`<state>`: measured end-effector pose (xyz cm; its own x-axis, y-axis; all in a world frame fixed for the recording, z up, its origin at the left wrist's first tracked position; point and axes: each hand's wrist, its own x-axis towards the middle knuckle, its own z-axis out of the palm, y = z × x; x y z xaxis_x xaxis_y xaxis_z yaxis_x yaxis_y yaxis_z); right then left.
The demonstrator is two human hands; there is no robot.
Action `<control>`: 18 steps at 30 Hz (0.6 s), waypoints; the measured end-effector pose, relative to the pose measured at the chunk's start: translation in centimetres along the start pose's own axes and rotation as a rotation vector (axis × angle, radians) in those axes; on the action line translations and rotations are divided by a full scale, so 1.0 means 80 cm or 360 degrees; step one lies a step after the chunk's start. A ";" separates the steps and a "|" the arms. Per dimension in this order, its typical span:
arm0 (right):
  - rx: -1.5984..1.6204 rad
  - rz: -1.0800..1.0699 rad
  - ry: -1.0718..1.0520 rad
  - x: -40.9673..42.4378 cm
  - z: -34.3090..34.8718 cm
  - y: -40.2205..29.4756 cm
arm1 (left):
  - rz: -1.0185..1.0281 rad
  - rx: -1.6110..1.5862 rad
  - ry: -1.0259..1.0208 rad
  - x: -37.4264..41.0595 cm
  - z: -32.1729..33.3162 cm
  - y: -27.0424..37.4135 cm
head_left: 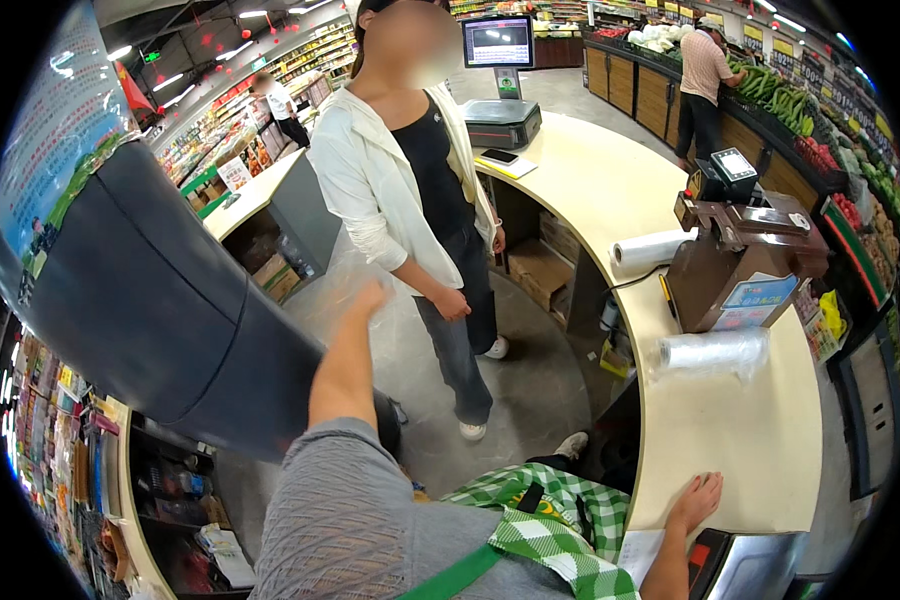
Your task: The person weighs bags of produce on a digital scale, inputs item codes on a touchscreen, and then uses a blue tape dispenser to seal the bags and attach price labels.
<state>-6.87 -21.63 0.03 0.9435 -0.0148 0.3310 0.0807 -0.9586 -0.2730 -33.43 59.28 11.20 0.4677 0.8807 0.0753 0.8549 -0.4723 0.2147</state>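
Note:
My left arm reaches forward from a grey sleeve, and my left hand (369,298) is blurred in front of the other person's forearm. A pale, see-through smear (349,262), perhaps thin plastic film, shows around that hand; whether the fingers hold it is unclear. My right hand (697,499) rests palm down on the cream curved counter (742,442), holding nothing. Beyond it on the counter lies a roll of clear plastic bags (712,351). Close to my right wrist are a white paper sheet (640,551) and a metal-topped device (750,562). I wear a green checked apron (562,495).
A person in a white jacket (367,172) stands inside the counter ring. A dark padded column (165,285) rises at left. The counter carries a brown machine (750,262), another plastic roll (652,247), a scale (501,124) and a phone (499,157). Vegetable displays (772,97) line the right.

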 end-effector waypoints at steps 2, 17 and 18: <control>-0.0157 0.0036 0.0089 -0.007 -0.023 0.016 | 0.0206 -0.0006 -0.0856 -0.071 0.134 0.055; -0.0102 0.0012 0.0006 -0.005 -0.016 0.007 | 0.1800 0.0649 -0.1601 -0.419 0.334 0.036; -0.0093 0.0026 -0.0024 -0.003 -0.021 0.005 | 0.1757 0.0587 -0.1580 -0.415 0.335 0.035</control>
<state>-7.56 -22.50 1.33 0.9492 -0.0269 0.3134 0.0468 -0.9732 -0.2252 -40.58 27.73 -16.79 0.7165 -0.2141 -0.6639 -0.0740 -0.9697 0.2329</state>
